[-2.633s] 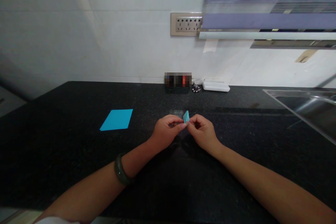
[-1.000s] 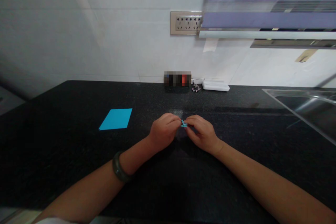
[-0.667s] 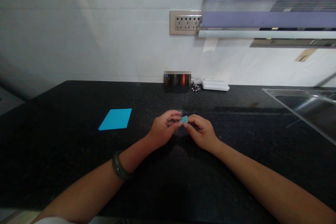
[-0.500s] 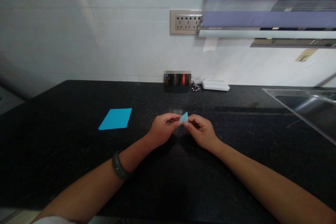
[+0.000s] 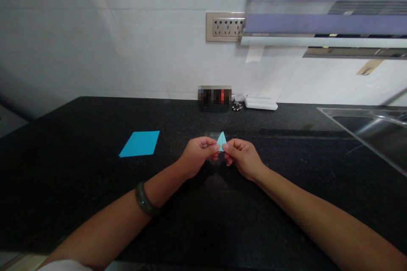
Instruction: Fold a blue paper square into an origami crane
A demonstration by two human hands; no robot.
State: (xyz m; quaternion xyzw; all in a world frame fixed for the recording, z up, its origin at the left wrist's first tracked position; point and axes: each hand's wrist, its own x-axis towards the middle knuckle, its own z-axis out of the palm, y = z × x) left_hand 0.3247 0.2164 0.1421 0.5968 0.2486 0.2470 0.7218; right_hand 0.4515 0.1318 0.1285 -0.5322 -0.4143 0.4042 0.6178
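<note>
Head view: left hand (image 5: 197,155) and right hand (image 5: 242,157) pinch folded paper (image 5: 221,140), now raised upright.

Open tabletop (image 5: 79,169) left of the left grip (image 5: 197,160) but for a flat blue sheet (image 5: 140,143), no gap to the right grip (image 5: 242,159), both pinching a paper fold (image 5: 221,141), clear tabletop beyond up to box (image 5: 215,95) and tray (image 5: 260,103) by the wall, sink (image 5: 365,129) far right, hood (image 5: 324,17) overhead right

No readable text, labels or numbers anywhere. Dark box (image 5: 215,95) at counter back pixelated, illegible. Nothing legible on wall socket plate (image 5: 224,27), blue sheet (image 5: 140,143) or small folded blue paper (image 5: 221,140).
</note>
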